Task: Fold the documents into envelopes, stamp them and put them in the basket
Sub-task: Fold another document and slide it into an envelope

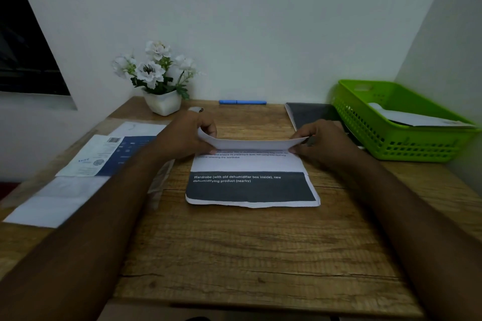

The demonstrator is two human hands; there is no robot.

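Note:
A printed document [250, 182] with a dark band and white text lies in the middle of the wooden desk [247, 250]. Its far edge is curled over toward me. My left hand [187, 135] pinches the left corner of that raised edge. My right hand [323, 141] pinches the right corner. A green plastic basket [391, 138] stands at the right, with a white envelope [417, 118] lying inside it. More papers and envelopes [86, 161] lie at the left side of the desk.
A white pot of white flowers [161, 86] stands at the back left against the wall. A blue pen [242, 102] lies along the back edge. A dark flat pad [310, 113] sits between my right hand and the basket.

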